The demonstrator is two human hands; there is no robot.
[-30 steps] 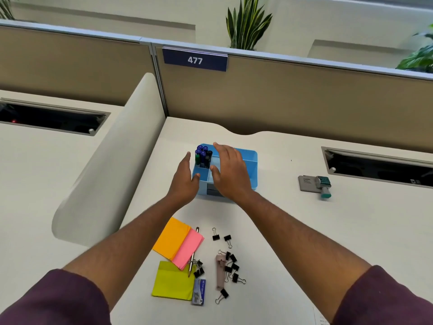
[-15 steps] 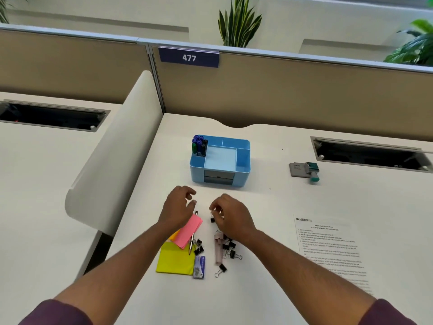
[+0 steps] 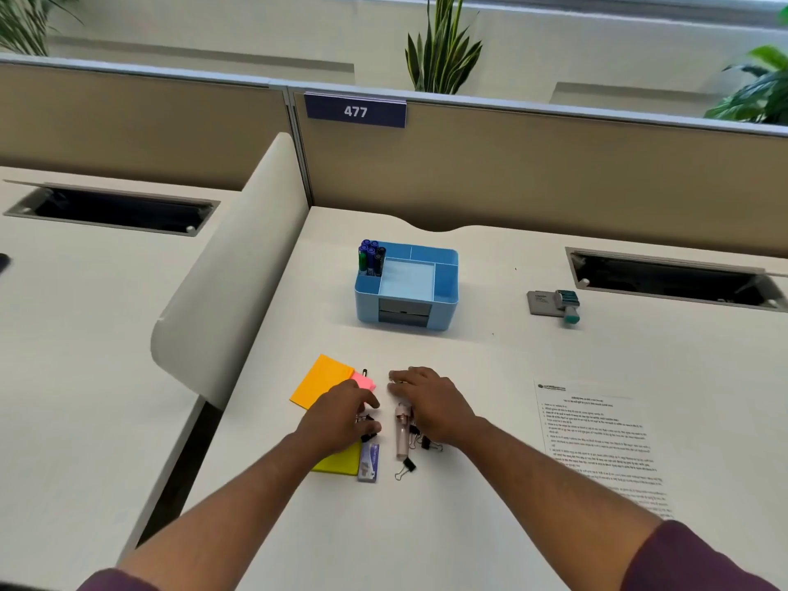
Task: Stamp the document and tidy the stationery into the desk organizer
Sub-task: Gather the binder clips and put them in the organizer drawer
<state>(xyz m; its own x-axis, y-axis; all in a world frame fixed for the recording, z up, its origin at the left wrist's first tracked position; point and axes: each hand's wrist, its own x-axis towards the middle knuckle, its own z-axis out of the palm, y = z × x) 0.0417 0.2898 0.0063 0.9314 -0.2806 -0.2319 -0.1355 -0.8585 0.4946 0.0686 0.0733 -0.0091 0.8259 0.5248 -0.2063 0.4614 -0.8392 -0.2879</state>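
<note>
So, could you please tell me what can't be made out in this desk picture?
- Head view: whatever the left hand touches among the black binder clips is hidden under it.
- The right hand covers more clips; its grip is unclear.
- Print on the white paper document is too small to read, and the right forearm overlaps it.
- The drawers of the blue plastic desk organizer hide their contents.

Off-white bench; tan partition along far edge, sign "477". White curved divider at left edge. Cable cutout far right. Plants behind partition.
</note>
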